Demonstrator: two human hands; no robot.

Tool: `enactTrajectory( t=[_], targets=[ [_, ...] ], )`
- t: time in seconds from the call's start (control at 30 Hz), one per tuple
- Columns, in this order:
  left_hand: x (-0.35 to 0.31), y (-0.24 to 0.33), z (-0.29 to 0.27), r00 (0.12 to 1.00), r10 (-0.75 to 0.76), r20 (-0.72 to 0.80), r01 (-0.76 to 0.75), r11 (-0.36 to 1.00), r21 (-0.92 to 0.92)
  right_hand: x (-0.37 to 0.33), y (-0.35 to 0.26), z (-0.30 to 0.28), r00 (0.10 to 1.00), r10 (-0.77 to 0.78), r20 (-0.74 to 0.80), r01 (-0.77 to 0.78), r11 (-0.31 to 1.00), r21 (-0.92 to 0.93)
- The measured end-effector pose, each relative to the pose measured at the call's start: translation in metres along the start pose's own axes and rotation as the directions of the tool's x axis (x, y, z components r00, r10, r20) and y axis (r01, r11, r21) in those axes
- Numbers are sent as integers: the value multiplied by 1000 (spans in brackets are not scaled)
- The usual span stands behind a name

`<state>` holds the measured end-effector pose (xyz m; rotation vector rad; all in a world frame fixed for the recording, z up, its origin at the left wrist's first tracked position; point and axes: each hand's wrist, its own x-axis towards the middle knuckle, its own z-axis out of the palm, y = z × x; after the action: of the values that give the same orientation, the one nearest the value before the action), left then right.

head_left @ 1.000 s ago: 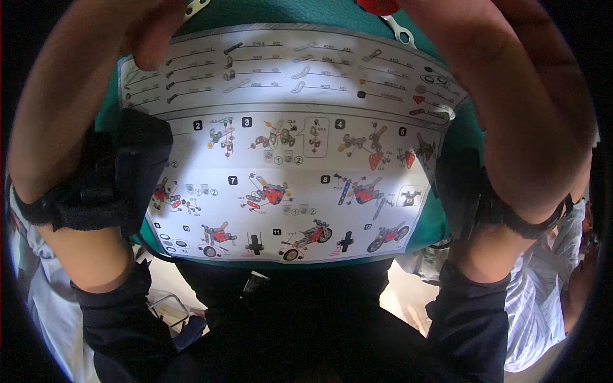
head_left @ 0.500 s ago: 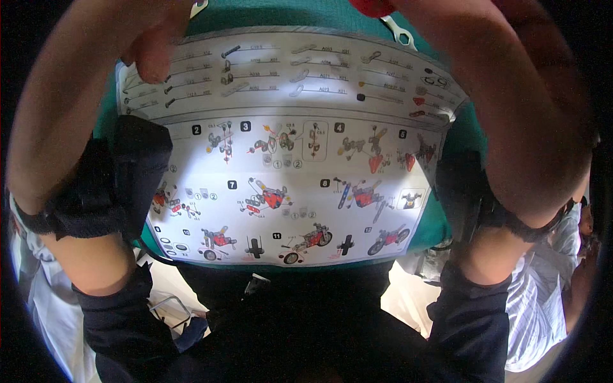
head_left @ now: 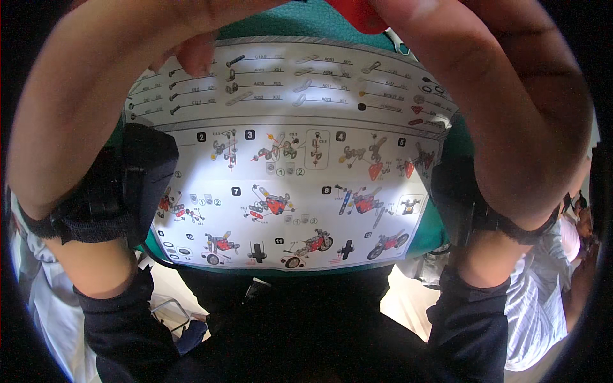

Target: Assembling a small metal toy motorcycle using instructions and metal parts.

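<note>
At the top edge my right hand [head_left: 440, 38] is closed on a red plastic piece [head_left: 361, 16]. Only the lower part of that piece shows. My left hand [head_left: 191, 45] reaches in from the left toward the same spot, with its lower fingers curled. Its foremost fingertips run out of view, so what they grip is hidden. Below both hands lies a white instruction sheet [head_left: 306, 175] with part drawings and numbered steps for a toy motorcycle. Beside the red piece, a small metal wrench [head_left: 397, 43] is partly covered by my right hand.
A green mat [head_left: 274, 25] lies under the sheet. Black straps with dark blocks [head_left: 143, 169] sit on my forearms. At the right rim another person's striped white clothing [head_left: 539, 313] shows. A metal frame [head_left: 171, 307] stands low on the left.
Both hands have drawn closer together at the top edge. The red piece has shifted left. More of the sheet's left side is covered by my left arm.
</note>
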<state>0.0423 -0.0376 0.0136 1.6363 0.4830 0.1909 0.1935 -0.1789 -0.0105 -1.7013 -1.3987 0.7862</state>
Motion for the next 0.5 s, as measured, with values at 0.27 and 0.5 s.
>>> enactTrajectory(
  t=[0.27, 0.5],
  targets=[
    [-2, -5, -9, 1000, -15, -2, 15, 1000, 16, -5, -8, 1, 1000, 9, 22, -9, 1000, 7],
    [-14, -8, -27, 1000, -8, -23, 10, 997, 72, 6, -21, 12, 999, -29, 24, 29, 999, 24]
  ],
)
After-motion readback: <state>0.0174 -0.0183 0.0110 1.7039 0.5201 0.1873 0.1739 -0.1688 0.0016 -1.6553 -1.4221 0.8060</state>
